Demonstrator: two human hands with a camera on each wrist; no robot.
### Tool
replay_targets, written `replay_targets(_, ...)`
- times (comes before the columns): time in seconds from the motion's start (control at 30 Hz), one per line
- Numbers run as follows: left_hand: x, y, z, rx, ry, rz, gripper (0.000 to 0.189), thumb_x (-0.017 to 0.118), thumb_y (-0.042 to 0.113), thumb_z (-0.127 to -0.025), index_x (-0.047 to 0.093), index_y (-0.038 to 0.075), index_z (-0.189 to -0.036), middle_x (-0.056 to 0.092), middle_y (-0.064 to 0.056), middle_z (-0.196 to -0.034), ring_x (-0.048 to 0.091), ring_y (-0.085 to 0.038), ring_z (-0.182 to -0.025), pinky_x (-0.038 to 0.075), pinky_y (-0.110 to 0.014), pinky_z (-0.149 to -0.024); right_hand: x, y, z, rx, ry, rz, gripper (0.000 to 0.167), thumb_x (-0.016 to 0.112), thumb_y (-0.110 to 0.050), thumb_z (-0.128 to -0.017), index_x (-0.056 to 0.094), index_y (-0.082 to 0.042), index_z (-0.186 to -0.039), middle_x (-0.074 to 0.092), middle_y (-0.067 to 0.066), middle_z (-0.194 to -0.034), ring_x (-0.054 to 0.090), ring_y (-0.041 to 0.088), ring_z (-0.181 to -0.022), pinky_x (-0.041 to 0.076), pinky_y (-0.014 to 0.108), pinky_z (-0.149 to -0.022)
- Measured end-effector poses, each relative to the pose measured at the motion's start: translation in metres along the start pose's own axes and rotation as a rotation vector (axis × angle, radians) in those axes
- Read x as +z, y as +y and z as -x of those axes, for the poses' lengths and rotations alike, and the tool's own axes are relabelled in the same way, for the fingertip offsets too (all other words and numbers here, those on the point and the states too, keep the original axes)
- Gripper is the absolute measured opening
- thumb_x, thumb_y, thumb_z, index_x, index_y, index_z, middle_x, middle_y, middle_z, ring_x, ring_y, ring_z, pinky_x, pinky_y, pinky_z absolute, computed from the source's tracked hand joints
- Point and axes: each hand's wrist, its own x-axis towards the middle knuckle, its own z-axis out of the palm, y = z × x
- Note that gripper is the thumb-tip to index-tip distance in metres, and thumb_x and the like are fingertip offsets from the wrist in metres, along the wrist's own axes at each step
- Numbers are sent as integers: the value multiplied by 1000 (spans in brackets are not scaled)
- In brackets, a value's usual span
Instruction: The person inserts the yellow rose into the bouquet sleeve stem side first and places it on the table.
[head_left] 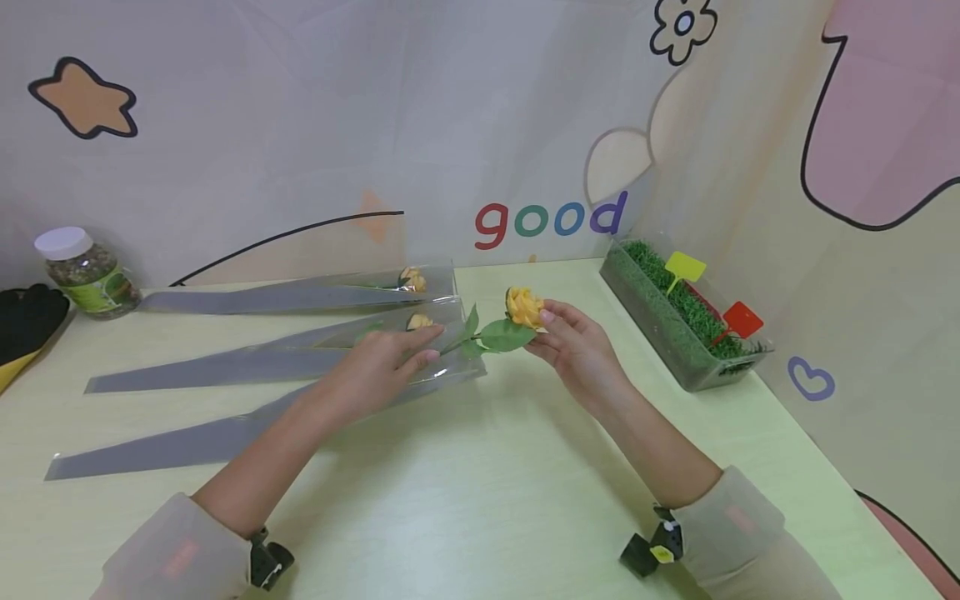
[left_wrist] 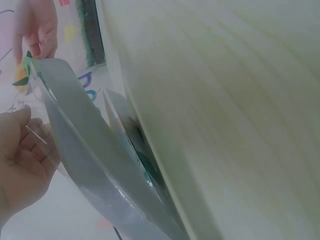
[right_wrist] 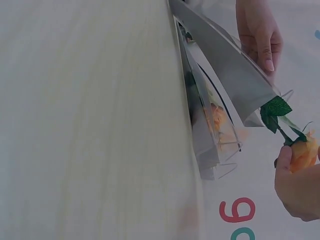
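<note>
Between thumb and fingers, my right hand (head_left: 577,346) holds a yellow artificial rose (head_left: 523,307) by its bloom. Green leaves (head_left: 504,335) hang below the bloom, and the stem runs left into the mouth of a grey-and-clear flower sleeve (head_left: 187,429). My left hand (head_left: 386,358) grips that sleeve near its wide end; in the left wrist view its fingers (left_wrist: 37,142) curl at the clear plastic edge. The sleeve's wide end is raised off the table in the right wrist view. The lower stem is hidden inside the sleeve.
Two more sleeves, a middle one (head_left: 202,367) and a far one (head_left: 247,301), lie behind, each with a yellow rose inside. A lidded jar (head_left: 90,275) and a black-and-yellow item (head_left: 30,321) stand at left. A clear grass planter (head_left: 652,325) with small signs stands at right.
</note>
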Motion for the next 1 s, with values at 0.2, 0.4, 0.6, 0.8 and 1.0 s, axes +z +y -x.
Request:
replay_targets(0.2, 0, 2, 0, 3, 1, -2, 44, 52, 23, -96, 46, 9, -137, 65, -7, -93, 40, -13, -58, 41, -33, -73, 2, 2, 0, 5, 0, 99, 29, 51, -10, -96, 47, 3, -121, 53, 10, -113, 60, 16, -93, 47, 29, -86)
replay_targets(0.4, -2, 5, 0, 6, -5, -5, 45, 52, 24, -96, 44, 10, -139, 55, 0, -68, 38, -13, -56, 41, -34, -73, 6, 4, 1, 36, 1, 179, 40, 55, -13, -94, 45, 6, -128, 51, 12, -119, 58, 18, -99, 46, 28, -87)
replay_targets(0.6, -2, 6, 0, 7, -11, 0, 46, 51, 24, -96, 43, 10, -139, 61, -3, -74, 38, -12, -55, 41, -34, -73, 8, 5, 0, 52, 4, 198, 38, 54, -12, -94, 45, 6, -127, 50, 13, -119, 58, 19, -99, 46, 28, -88)
replay_targets(0.8, -1, 6, 0, 12, -1, 12, 46, 52, 24, -96, 44, 10, -139, 61, -11, -118, 56, -15, -77, 45, -35, -79, 10, 7, 0, 53, -12, 219, 36, 56, -12, -94, 47, 6, -125, 51, 14, -119, 58, 20, -99, 46, 29, -88)
replay_targets(1.0, -1, 6, -1, 30, 16, -11, 45, 53, 24, -95, 45, 9, -138, 58, -11, -122, 57, -16, -85, 46, -36, -80, 15, 9, 0, 75, -7, 270, 34, 57, -12, -93, 50, 3, -123, 51, 14, -120, 55, 22, -103, 46, 30, -88)
